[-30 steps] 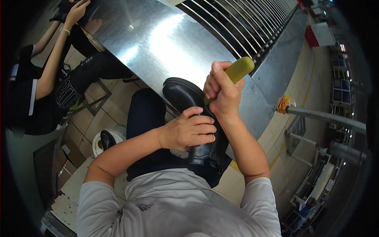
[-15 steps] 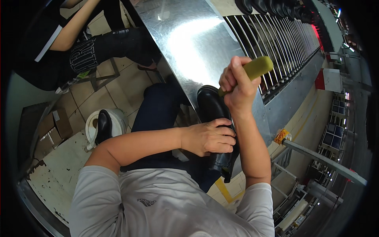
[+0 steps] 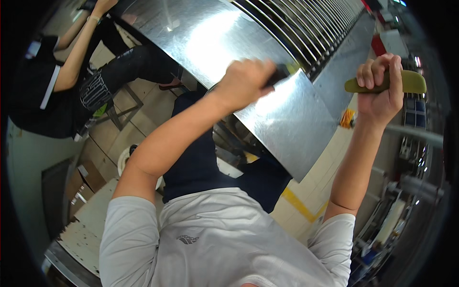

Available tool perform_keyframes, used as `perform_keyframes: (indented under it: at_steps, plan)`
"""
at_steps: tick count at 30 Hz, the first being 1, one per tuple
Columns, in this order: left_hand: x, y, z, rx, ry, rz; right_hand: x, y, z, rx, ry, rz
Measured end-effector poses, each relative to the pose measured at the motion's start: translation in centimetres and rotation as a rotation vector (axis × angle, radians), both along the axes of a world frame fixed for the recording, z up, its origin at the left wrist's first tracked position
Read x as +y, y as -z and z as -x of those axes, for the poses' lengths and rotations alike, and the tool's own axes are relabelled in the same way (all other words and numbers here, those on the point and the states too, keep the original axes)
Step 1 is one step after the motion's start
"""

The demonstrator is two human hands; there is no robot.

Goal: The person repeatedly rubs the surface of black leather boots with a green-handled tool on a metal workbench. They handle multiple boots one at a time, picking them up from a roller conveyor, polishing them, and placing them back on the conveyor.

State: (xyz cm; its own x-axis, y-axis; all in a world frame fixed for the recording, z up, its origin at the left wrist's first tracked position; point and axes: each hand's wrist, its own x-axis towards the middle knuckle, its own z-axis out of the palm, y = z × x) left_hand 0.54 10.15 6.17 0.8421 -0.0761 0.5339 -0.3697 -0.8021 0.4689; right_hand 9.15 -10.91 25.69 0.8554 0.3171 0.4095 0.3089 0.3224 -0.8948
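Boot (image 3: 278, 75) now fwd over bench (image 3: 291, 129), blurred | L fingers (image 3: 264, 68) round it | R fingers (image 3: 368, 75) grip grn tool (image 3: 414, 82), moved rt

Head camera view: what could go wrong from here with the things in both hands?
If the right hand loosened, the olive-green oblong tool, seemingly held past the shiny metal table, might fall. The left hand grips a blurred black object near the grey metal bars; it might knock them.
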Motion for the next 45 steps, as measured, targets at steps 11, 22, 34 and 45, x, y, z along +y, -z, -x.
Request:
perform_keyframes:
  at_steps: [11, 22, 34, 45]
  plan:
    - [-6.5, 0.8, 8.0, 0.112, -0.156, 0.719, -7.7, 14.6, 8.6, 0.464, 0.382, -0.007]
    - [-8.5, -2.4, 0.0, 0.237, 0.333, -0.899, -7.8, 22.3, 10.5, 0.656, 0.512, -0.598]
    - [-10.6, -0.1, 0.7, 0.104, 0.29, -0.789, -4.2, 23.4, 7.9, 0.795, 0.835, -0.684]
    - [-10.0, 1.0, -0.3, 0.056, 0.31, -0.744, -4.0, 22.8, 7.3, 0.858, 0.828, -0.615]
